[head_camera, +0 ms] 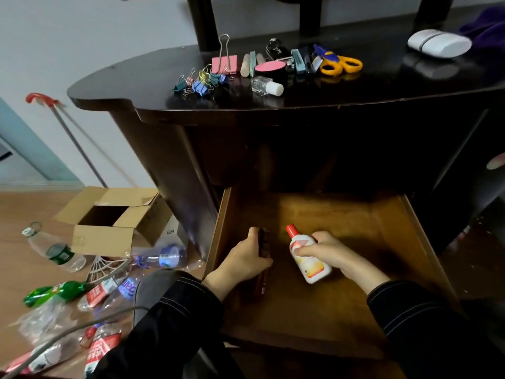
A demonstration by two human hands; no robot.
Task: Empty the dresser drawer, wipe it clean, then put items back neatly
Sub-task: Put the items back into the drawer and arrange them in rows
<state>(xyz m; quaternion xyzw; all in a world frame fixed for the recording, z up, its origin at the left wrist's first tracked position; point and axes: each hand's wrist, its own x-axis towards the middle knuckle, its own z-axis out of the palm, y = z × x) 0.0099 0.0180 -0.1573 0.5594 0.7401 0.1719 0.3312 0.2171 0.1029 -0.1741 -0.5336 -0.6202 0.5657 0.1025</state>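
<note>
The brown wooden drawer (355, 220) is pulled out below the dark dresser top (355, 88). Inside it, my left hand (246, 259) grips a long dark flat object (263, 250) near the drawer's left side. My right hand (332, 253) holds a white bottle with a red cap (304, 255), tilted with the cap pointing up and back. On the dresser top lie coloured binder clips (202, 80), a pink clip (224, 62), a small clear bottle (266, 86), a pink-lidded round case (270, 68) and orange-handled scissors (340, 64).
A white case (438, 42) and purple cloth (486, 26) sit at the dresser's back right. On the floor to the left lie an open cardboard box (114, 217), several plastic bottles (54, 250) and a red-handled pole (68, 132) against the wall.
</note>
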